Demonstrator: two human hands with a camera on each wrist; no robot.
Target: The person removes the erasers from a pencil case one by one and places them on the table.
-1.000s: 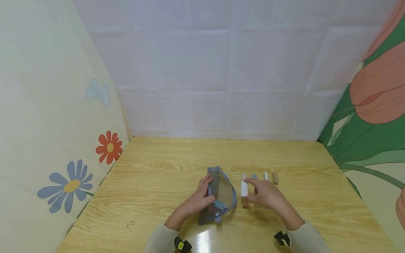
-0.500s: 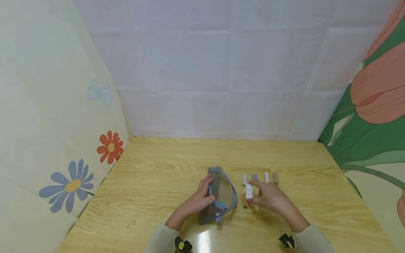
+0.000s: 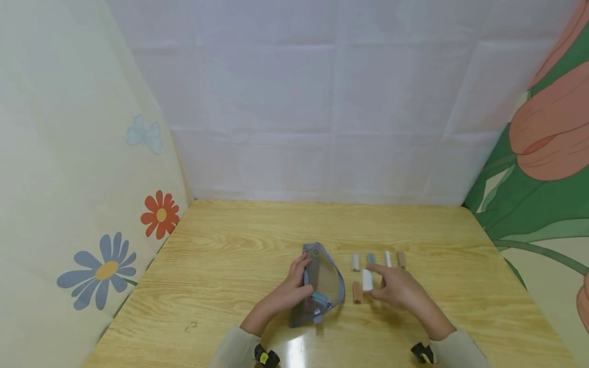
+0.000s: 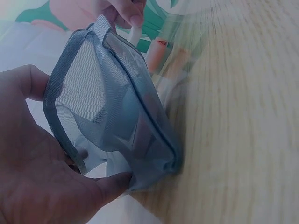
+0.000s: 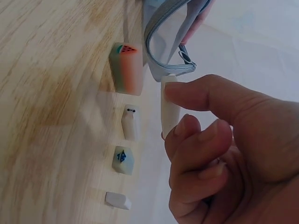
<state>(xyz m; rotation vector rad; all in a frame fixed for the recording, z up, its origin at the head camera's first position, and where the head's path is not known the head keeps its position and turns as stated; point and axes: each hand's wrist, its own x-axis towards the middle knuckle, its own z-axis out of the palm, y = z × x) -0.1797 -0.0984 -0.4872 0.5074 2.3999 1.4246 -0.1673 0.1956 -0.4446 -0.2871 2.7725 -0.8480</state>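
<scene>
My left hand point(image 3: 292, 289) grips the side of a grey-blue mesh zip pouch point(image 3: 339, 286) lying on the table. In the left wrist view the pouch point(image 4: 126, 88) gapes at its mouth, with the thumb against its lower side. Bluish and pinkish things show through the mesh. Right of the pouch, my right hand point(image 3: 399, 289) pinches a small white eraser point(image 3: 367, 280) between thumb and fingers. The right wrist view has this white eraser point(image 5: 169, 109) upright in the pinch, above the tabletop pieces. An orange eraser point(image 3: 357, 293) with a watermelon print stands between pouch and right hand.
Behind the right hand runs a row of small blocks: a whitish one point(image 3: 356, 262), a blue one point(image 3: 370, 257), a thin white one point(image 3: 388, 258) and a tan one point(image 3: 401, 259). The wooden table point(image 3: 230, 230) meets a white cloth backdrop point(image 3: 276, 102).
My right hand has drawn the white eraser away from beside the orange one and slightly to the right. The left hand and pouch have stayed nearly in place.
</scene>
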